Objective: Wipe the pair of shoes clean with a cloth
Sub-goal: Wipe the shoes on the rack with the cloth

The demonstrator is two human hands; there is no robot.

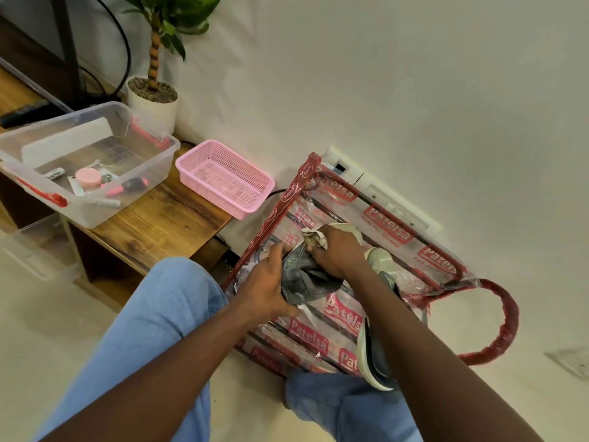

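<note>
We are wiping the grey shoe (302, 280): our left hand (271, 282) grips it above the plastic bag (322, 341), and the fingers of our right hand (338, 255) curl round the cloth (314, 239), seemingly on its upper. Next we turn it; the second shoe (377, 349) lies beside.

Two shoes (301, 282), one cloth (314, 239), one bag (392, 231), one pink basket (207, 194), one clear bin (143, 186)
</note>
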